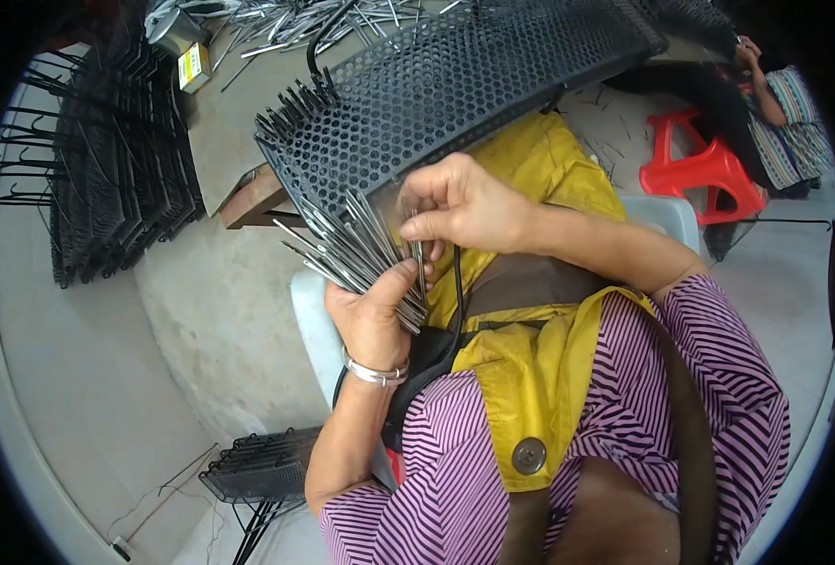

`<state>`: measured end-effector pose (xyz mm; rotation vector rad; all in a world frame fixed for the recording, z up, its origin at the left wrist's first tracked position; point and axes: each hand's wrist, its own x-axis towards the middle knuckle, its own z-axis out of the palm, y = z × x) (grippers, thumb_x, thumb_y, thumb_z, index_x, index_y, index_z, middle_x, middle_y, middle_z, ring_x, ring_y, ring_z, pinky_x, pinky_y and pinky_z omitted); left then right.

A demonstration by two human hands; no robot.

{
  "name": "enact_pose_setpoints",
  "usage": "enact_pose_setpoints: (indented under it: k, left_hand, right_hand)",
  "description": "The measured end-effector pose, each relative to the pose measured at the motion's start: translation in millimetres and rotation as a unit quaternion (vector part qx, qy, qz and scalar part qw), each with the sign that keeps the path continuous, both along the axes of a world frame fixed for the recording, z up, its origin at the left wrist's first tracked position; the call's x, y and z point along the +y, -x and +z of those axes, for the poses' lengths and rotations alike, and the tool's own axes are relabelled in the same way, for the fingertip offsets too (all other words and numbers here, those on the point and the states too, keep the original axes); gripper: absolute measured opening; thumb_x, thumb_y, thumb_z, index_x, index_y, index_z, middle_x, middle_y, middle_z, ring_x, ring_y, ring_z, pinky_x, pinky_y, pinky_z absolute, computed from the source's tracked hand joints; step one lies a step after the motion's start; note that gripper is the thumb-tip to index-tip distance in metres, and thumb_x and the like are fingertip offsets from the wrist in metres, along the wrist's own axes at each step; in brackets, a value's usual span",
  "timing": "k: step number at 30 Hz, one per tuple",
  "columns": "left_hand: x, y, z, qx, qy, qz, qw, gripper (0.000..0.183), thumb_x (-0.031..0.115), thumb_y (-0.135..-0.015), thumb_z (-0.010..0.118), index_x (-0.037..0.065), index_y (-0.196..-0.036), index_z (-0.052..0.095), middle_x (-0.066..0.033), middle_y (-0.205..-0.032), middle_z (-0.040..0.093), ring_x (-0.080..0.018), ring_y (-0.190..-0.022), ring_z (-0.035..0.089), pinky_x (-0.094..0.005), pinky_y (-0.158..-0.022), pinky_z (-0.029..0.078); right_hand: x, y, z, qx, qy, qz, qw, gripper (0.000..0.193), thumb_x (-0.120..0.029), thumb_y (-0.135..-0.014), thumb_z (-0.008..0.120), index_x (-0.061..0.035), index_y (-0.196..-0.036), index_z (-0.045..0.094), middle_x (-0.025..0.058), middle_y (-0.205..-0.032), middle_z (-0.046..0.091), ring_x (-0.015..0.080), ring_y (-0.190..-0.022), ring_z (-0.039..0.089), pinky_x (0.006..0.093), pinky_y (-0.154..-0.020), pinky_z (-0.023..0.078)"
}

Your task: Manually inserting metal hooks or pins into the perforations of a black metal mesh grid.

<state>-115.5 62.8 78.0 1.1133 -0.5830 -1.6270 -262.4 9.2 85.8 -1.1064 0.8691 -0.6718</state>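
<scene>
My left hand [372,311] is closed round a thick bundle of thin metal rods [342,247], which fan out toward the far left. My right hand [463,205] is at the near edge of the bundle, thumb and fingers pinched together on a rod whose full length is hidden. Just beyond both hands lies a black perforated rack [436,89], its plate full of round holes. Several dark rods [297,105] stand upright in the holes at its left end. A yellow apron [540,363] covers my lap.
Loose rods [314,24] lie heaped on the table at the back, near a metal can [177,33] and a small yellow box [193,68]. Black racks [121,160] are stacked at the left. A red stool [705,169] and another person [785,118] are at the right.
</scene>
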Motion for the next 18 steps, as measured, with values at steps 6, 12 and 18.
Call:
enact_pose_setpoints:
  k: [6,12,18]
  left_hand:
    - [1,1,-7,-0.036,0.003,0.026,0.999,0.025,-0.012,-0.066,0.055,-0.002,-0.089,0.056,-0.0062,-0.078,0.060,-0.0134,-0.063,0.056,-0.0245,-0.057,0.047]
    - [0,0,-3,-0.055,-0.005,0.049,0.997,0.017,-0.010,-0.068,0.056,-0.003,-0.084,0.054,-0.0090,-0.073,0.059,-0.0164,-0.058,0.057,-0.0280,-0.051,0.049]
    - [-1,-2,-8,-0.031,0.010,0.065,0.997,0.014,-0.009,-0.069,0.055,-0.002,-0.080,0.052,-0.0094,-0.069,0.057,-0.0174,-0.054,0.056,-0.0284,-0.047,0.048]
  right_hand:
    - [6,-1,-13,-0.031,-0.016,-0.064,0.997,0.009,0.002,-0.076,0.060,0.0058,-0.083,0.055,0.0070,-0.065,0.058,0.0119,-0.054,0.059,0.0207,-0.047,0.049]
    - [-14,13,2,-0.024,0.134,-0.172,0.976,0.011,0.003,-0.077,0.059,0.0063,-0.087,0.057,0.0139,-0.075,0.063,0.0135,-0.060,0.062,0.0231,-0.052,0.052]
    - [-65,-1,19,0.020,0.398,-0.208,0.893,0.011,0.000,-0.078,0.060,0.0038,-0.088,0.060,0.0083,-0.078,0.064,0.0094,-0.066,0.061,0.0189,-0.058,0.050]
